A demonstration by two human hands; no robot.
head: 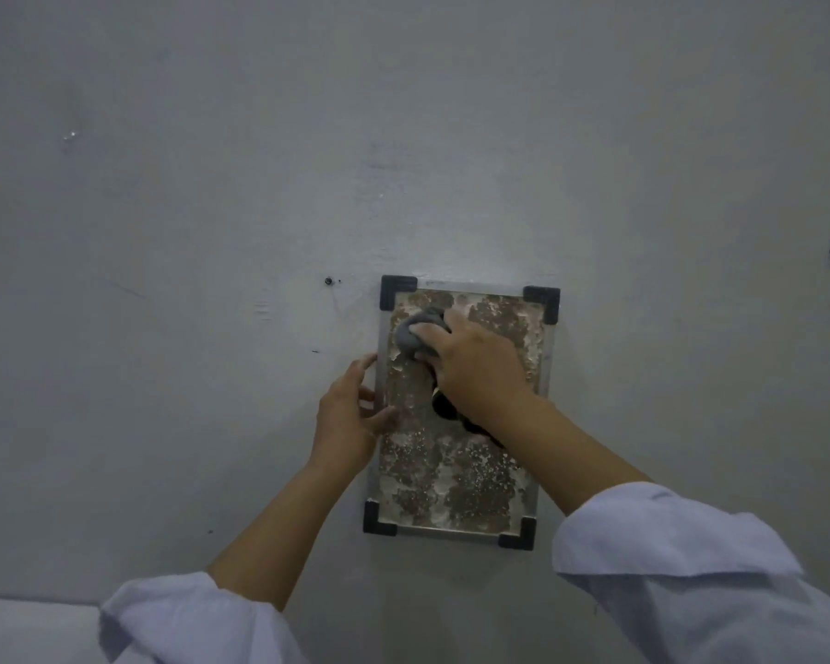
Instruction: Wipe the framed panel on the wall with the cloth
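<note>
Just right of centre in the frame, the panel (456, 476) hangs on the grey wall (212, 184), a mottled brown-and-white face in a thin metal frame with four black corner pieces (397, 290). The right hand (475, 366) has its grip closed on the cloth (415, 335), a grey bunched wad pressed against the upper left of the panel's face. The left hand (351, 414) lies with its grip open, fingers spread on the panel's left edge at mid-height, holding nothing and seemingly steadying the frame. Both sleeves (691, 567) are pushed up off the forearms. Wiping looks under way near the top, and most of the lower face is blotchy, so I judge much of the surface is left to cover. Risks follow from that. The coating looks flaky, so hard rubbing may tear loose more of it instead of cleaning. A push sideways could shift or unhook the panel if the left hand eases off; how it is fixed to the wall cannot be seen. The wad may snag on a black corner piece near the top edge. A dark patch shows under the right wrist; what it is I cannot tell, and the cloth could catch there.
</note>
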